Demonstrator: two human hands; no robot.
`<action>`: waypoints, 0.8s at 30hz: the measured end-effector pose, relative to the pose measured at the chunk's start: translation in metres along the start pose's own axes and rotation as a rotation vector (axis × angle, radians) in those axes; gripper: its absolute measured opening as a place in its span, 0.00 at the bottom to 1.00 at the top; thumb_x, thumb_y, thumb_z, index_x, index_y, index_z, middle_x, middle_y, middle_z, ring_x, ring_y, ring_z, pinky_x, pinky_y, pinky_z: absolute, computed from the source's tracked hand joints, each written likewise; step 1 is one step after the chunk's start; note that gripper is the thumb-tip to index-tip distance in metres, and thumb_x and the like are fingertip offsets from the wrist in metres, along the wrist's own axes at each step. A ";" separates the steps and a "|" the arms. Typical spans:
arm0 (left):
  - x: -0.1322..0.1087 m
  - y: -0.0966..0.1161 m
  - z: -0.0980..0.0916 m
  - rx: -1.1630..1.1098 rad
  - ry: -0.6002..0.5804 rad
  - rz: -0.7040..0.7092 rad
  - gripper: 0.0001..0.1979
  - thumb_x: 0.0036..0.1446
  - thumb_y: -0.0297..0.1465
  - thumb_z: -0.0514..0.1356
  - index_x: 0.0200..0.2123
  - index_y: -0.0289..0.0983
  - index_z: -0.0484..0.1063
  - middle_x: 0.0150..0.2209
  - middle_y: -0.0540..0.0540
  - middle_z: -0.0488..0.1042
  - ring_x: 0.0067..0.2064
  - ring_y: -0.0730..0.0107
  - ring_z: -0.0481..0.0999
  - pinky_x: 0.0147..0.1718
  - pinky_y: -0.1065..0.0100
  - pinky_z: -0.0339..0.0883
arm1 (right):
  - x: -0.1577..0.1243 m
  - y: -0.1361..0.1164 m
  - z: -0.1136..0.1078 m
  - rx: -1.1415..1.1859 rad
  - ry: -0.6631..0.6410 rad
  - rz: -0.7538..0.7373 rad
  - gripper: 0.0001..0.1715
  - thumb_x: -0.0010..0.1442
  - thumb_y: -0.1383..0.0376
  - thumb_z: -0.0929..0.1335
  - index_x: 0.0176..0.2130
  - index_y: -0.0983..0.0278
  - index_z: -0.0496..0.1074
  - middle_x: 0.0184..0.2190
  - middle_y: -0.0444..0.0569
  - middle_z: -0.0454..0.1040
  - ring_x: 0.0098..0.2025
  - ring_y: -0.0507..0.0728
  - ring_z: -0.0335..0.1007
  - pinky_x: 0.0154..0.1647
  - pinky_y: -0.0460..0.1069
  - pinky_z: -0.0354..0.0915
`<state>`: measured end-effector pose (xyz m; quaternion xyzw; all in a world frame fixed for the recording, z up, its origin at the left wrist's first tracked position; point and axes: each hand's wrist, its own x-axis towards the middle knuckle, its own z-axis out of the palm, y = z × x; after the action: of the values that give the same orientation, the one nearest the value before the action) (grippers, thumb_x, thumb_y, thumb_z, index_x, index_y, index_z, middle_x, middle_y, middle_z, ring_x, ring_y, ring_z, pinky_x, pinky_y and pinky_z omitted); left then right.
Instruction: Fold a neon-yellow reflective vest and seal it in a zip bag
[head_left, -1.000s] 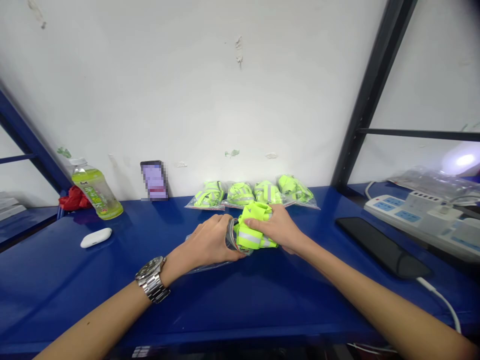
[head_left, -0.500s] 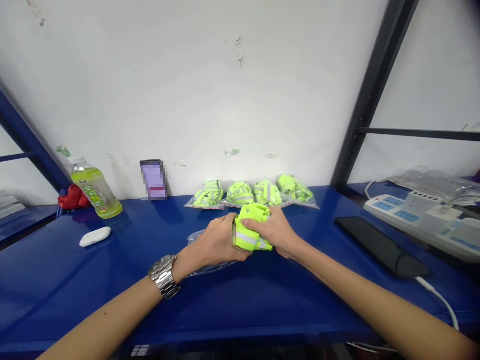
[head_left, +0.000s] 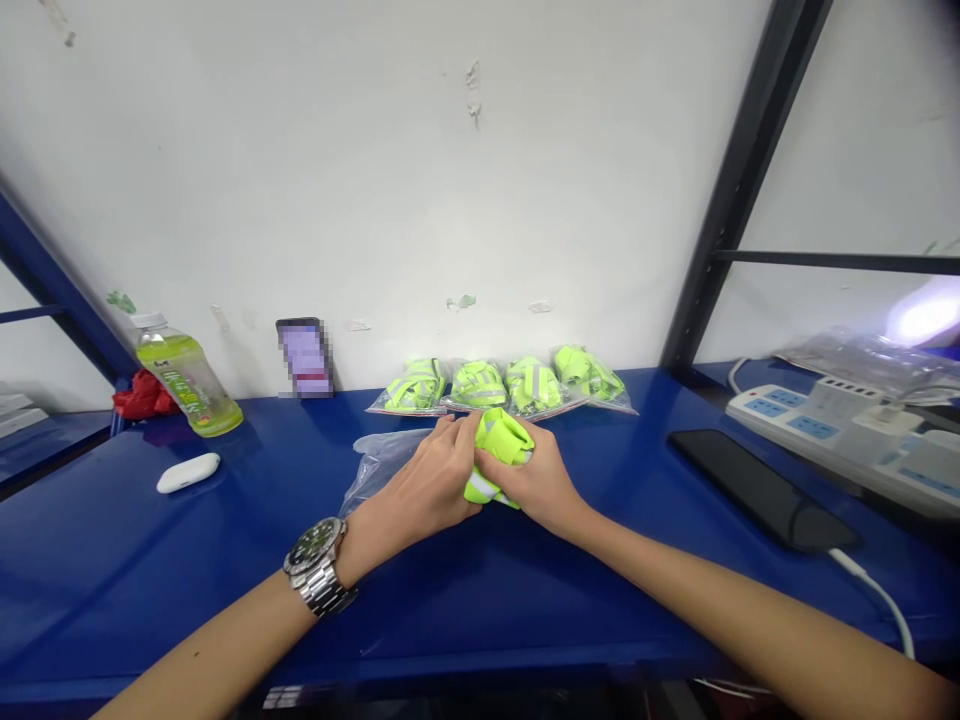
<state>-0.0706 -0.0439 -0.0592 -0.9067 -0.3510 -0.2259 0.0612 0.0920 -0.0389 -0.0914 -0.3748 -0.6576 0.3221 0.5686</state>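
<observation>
Between my two hands is a bundled neon-yellow reflective vest [head_left: 501,440] with silver strips, held just above the blue table [head_left: 480,600]. My left hand [head_left: 442,465], a metal watch on its wrist, presses against the bundle's left side with its fingers closed round it. From the right, my right hand [head_left: 544,485] grips the cloth, thumb across the front. A clear plastic bag [head_left: 375,465] lies flat on the table, partly hidden under my left hand. Several similar bundles in clear bags [head_left: 536,385] stand in a row along the wall.
At the left are a drink bottle [head_left: 191,385], a red crumpled thing [head_left: 142,395] and a white earphone case [head_left: 188,473]. A phone [head_left: 306,357] leans on the wall. To the right lie a dark phone [head_left: 761,490] on a white cable and a power strip [head_left: 825,425].
Both hands have closed in further round the vest, which looks more tightly rolled. More of the flat plastic bag shows beside my left hand.
</observation>
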 end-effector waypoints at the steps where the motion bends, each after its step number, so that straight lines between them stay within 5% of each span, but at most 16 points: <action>1: 0.000 -0.001 0.001 0.006 0.028 0.027 0.48 0.46 0.24 0.63 0.65 0.34 0.39 0.56 0.32 0.64 0.57 0.45 0.66 0.54 0.45 0.63 | 0.000 0.000 0.001 -0.014 0.005 -0.016 0.16 0.52 0.57 0.71 0.38 0.65 0.72 0.30 0.48 0.76 0.31 0.56 0.70 0.31 0.47 0.66; 6: 0.003 -0.003 0.004 0.018 0.134 0.121 0.50 0.51 0.21 0.59 0.68 0.39 0.30 0.58 0.33 0.62 0.59 0.48 0.63 0.58 0.43 0.59 | 0.002 0.000 0.002 -0.135 0.061 -0.127 0.15 0.53 0.57 0.71 0.36 0.65 0.69 0.28 0.46 0.72 0.28 0.53 0.66 0.29 0.46 0.63; 15: 0.000 0.001 0.016 0.057 0.081 0.102 0.51 0.48 0.18 0.57 0.68 0.36 0.28 0.59 0.33 0.60 0.61 0.51 0.61 0.61 0.43 0.54 | 0.005 0.000 -0.001 -0.229 -0.031 -0.176 0.12 0.53 0.60 0.69 0.36 0.64 0.68 0.29 0.48 0.73 0.30 0.56 0.68 0.29 0.47 0.63; 24: 0.006 -0.002 0.015 0.146 0.084 0.074 0.47 0.47 0.18 0.59 0.67 0.38 0.39 0.48 0.38 0.64 0.54 0.50 0.65 0.57 0.43 0.59 | 0.012 0.005 0.006 -0.315 0.062 -0.191 0.07 0.50 0.64 0.67 0.33 0.63 0.68 0.30 0.49 0.74 0.32 0.57 0.70 0.30 0.48 0.64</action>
<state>-0.0627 -0.0353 -0.0698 -0.9019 -0.3297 -0.2353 0.1500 0.0856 -0.0260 -0.0909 -0.4048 -0.7148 0.1477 0.5508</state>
